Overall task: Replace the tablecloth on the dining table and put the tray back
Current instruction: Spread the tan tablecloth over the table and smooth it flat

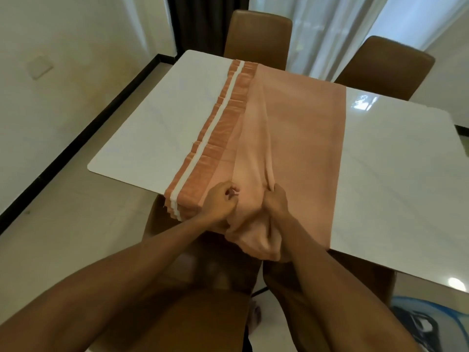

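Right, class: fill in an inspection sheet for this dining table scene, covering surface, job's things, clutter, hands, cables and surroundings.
Surface: white glossy table, showing either side of the cloth.
Job's things: pink cloth, folded, lies in a strip across the table; striped border on its left; tray not in view.
Clutter: nothing seen.
Hands: left hand and right hand both grip the cloth at the near edge.
Cables: nothing seen.
Surroundings: two brown chairs beyond the table, curtains behind, blue object low right.
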`<state>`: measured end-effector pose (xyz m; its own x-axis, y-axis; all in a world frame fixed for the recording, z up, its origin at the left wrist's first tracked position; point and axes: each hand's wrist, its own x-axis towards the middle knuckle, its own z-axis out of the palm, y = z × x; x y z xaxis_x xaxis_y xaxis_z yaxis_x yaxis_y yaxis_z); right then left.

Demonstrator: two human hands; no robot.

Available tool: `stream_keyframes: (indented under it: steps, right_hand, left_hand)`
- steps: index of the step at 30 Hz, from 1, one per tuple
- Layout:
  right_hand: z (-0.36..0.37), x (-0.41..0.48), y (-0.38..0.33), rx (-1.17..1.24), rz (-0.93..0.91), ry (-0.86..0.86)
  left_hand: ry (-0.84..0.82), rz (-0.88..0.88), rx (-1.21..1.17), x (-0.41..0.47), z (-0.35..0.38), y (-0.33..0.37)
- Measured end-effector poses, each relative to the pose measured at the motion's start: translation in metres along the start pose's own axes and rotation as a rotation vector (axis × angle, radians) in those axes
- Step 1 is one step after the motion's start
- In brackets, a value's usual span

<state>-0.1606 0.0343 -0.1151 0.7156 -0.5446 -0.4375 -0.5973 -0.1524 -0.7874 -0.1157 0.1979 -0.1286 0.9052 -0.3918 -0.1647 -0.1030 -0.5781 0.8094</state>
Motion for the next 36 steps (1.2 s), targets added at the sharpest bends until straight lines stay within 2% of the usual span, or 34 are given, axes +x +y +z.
stream_keyframes:
  steps: [3, 5, 8, 10, 13, 14, 16, 20, 23, 25, 26, 29, 31, 36]
  right_hand:
    - [-0.059, 0.012, 0.014, -0.311, -0.164, 0.069]
    - [-0.088, 0.019, 0.015, -0.355, -0.158, 0.128]
    - [-0.152, 0.027, 0.03, -0.45, -0.072, 0.312]
    - [-0.201, 0.029, 0.045, -0.515, 0.007, 0.427]
    - [-0.259, 0.04, 0.075, -0.561, 0.181, 0.543]
    - [-0.265, 0.043, 0.083, -0.596, 0.229, 0.546]
    - [-0.27, 0.051, 0.101, -0.715, 0.199, 0.506]
    - [-0.242, 0.068, 0.129, -0.791, -0.282, 0.316]
    - [-0.22, 0.097, 0.138, -0.851, -0.436, 0.101]
    - [-0.212, 0.112, 0.136, -0.875, -0.375, 0.027]
    - [-0.215, 0.119, 0.141, -0.858, -0.334, 0.017]
    - [-0.236, 0.133, 0.165, -0.844, -0.364, 0.058]
    - [-0.259, 0.137, 0.181, -0.855, -0.364, 0.086]
    - [-0.308, 0.14, 0.207, -0.859, -0.334, 0.162]
  left_hand:
    - [-0.066, 0.068, 0.191, 0.013, 0.014, -0.001]
    - [-0.098, 0.009, 0.243, 0.019, 0.012, -0.008]
    - [-0.225, -0.007, 0.505, 0.024, 0.021, -0.006]
    - [-0.292, -0.102, 0.624, 0.027, 0.034, 0.006]
    - [-0.301, -0.273, 0.682, 0.035, 0.061, 0.031]
    - [-0.287, -0.295, 0.698, 0.038, 0.065, 0.037]
    - [-0.238, -0.248, 0.768, 0.048, 0.079, 0.044]
    - [-0.244, 0.002, 0.797, 0.069, 0.115, 0.063]
    - [-0.194, 0.075, 0.711, 0.092, 0.146, 0.082]
    - [-0.112, 0.031, 0.662, 0.105, 0.156, 0.087]
    - [-0.127, -0.032, 0.658, 0.11, 0.161, 0.089]
    - [-0.262, -0.182, 0.77, 0.114, 0.165, 0.092]
    - [-0.297, -0.178, 0.803, 0.111, 0.166, 0.094]
    - [-0.265, -0.244, 0.782, 0.106, 0.168, 0.099]
